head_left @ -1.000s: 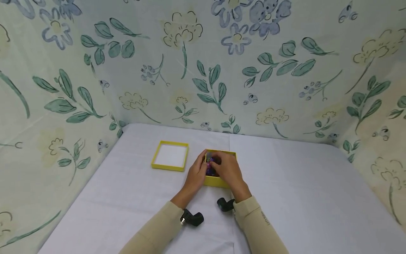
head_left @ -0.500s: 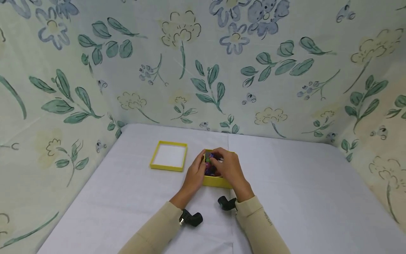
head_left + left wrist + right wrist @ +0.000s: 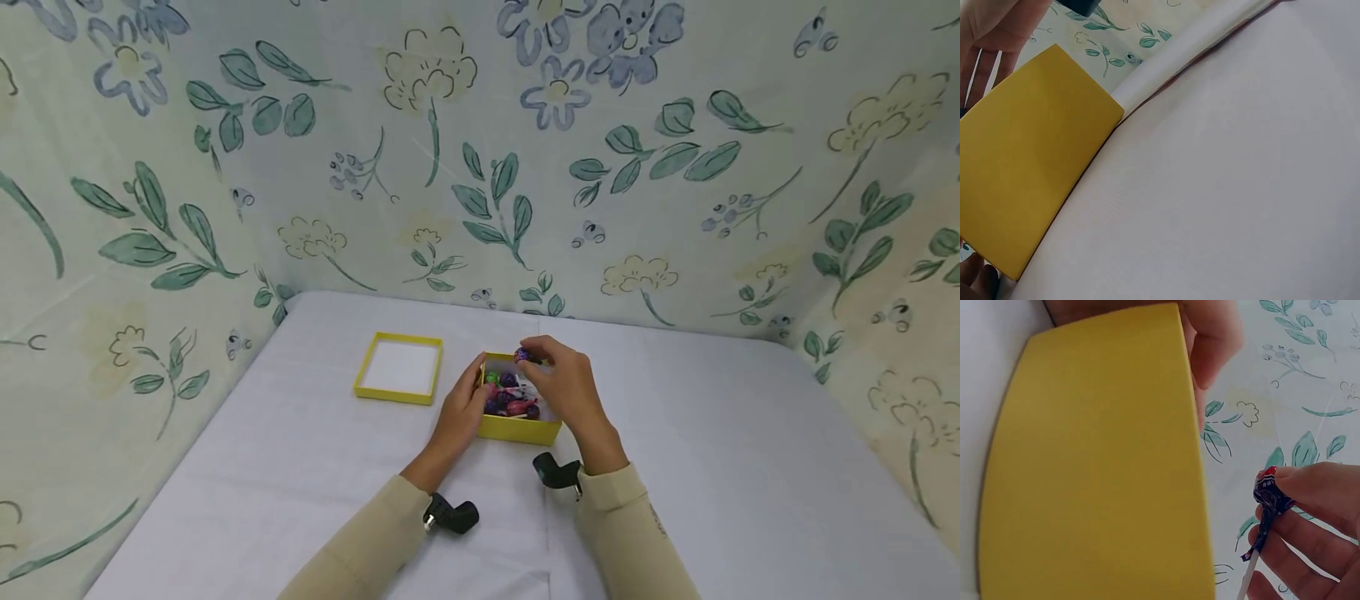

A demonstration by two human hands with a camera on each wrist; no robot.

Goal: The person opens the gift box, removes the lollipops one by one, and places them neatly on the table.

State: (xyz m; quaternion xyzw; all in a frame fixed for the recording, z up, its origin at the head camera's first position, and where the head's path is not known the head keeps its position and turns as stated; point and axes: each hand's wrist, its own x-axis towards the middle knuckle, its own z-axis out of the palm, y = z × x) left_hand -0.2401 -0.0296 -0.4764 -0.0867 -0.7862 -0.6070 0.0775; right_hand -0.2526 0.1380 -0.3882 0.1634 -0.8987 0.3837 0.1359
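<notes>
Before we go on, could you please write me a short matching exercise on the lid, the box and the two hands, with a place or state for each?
Things:
1. lid
2. left hand
3. box
4. right hand

Places and states:
A. pinches a lollipop
B. contains wrapped sweets
C. lies apart on the cloth
D. grips the box's left side

Right pairs: 1-C, 2-D, 3-B, 4-A.
</notes>
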